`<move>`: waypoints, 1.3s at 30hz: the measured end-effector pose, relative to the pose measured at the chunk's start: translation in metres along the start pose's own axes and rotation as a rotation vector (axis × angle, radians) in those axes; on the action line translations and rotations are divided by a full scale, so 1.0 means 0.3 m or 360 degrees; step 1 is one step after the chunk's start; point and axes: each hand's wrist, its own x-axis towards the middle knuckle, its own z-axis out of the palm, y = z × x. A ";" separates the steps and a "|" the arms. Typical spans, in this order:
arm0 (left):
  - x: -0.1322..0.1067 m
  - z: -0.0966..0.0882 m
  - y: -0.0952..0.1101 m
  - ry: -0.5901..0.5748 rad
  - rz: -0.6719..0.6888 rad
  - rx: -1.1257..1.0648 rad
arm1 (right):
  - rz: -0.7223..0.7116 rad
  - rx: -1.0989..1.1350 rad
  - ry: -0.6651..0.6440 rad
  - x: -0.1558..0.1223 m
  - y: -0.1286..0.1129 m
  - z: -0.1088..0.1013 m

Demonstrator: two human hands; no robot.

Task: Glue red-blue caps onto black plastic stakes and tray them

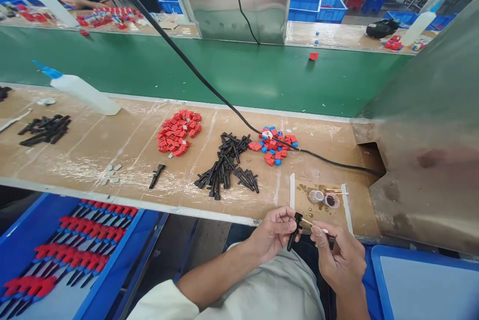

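My left hand [275,233] is closed on a small black plastic part [294,231], held upright just in front of the bench edge. My right hand [339,255] pinches a thin wooden stick [309,223] whose tip touches the top of that part. Right behind my hands, two small round caps [324,198] with brownish liquid sit on the bench. A pile of black parts [227,165], a pile of red caps [178,132] and a mixed heap of red and blue pieces [275,144] lie further back on the bench.
A blue tray [123,255] at lower left holds rows of assembled black parts with red caps. A white squeeze bottle [82,91] lies at left. A black cable [209,88] crosses the bench. A green conveyor belt [232,71] runs behind it. A metal housing [434,150] stands at right. Other people work beyond.
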 end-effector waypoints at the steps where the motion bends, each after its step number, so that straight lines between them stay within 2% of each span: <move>1: -0.001 0.004 0.000 0.0018 0.0011 0.0011 | -0.0014 -0.0029 0.0020 -0.001 -0.005 0.004; 5: -0.004 0.016 -0.006 0.0098 0.0106 0.0069 | -0.0082 -0.0141 0.0087 0.000 -0.028 0.026; 10: -0.016 0.021 -0.023 0.0219 0.0417 0.0303 | -0.0163 -0.0236 0.0166 0.004 -0.053 0.065; 15: -0.034 0.026 -0.035 0.0259 0.0549 0.0521 | 0.0041 -0.0214 0.0342 -0.003 -0.065 0.098; 17: -0.034 0.024 -0.035 0.0241 0.0522 0.0483 | 0.0208 -0.0131 0.0396 -0.008 -0.066 0.105; 20: -0.026 0.017 -0.026 0.0162 0.0324 0.0287 | 0.0518 0.0068 0.0439 -0.011 -0.065 0.106; 24: -0.020 0.004 -0.007 0.0023 0.0056 0.0004 | 0.0949 0.0591 0.0574 -0.003 -0.056 0.096; 26: -0.022 0.000 0.000 -0.0038 -0.0004 -0.0095 | 0.1074 0.0844 0.0684 0.010 -0.051 0.083; 29: -0.026 -0.003 0.006 -0.0104 -0.0053 -0.0180 | 0.1177 0.1020 0.0857 0.033 -0.042 0.050; 33: -0.025 0.001 0.012 -0.0120 -0.0071 -0.0208 | 0.1251 0.0969 0.1141 0.060 -0.023 -0.001; 39: -0.020 0.003 0.017 -0.0115 -0.0083 -0.0249 | 0.1151 0.0828 0.1260 0.074 0.005 -0.038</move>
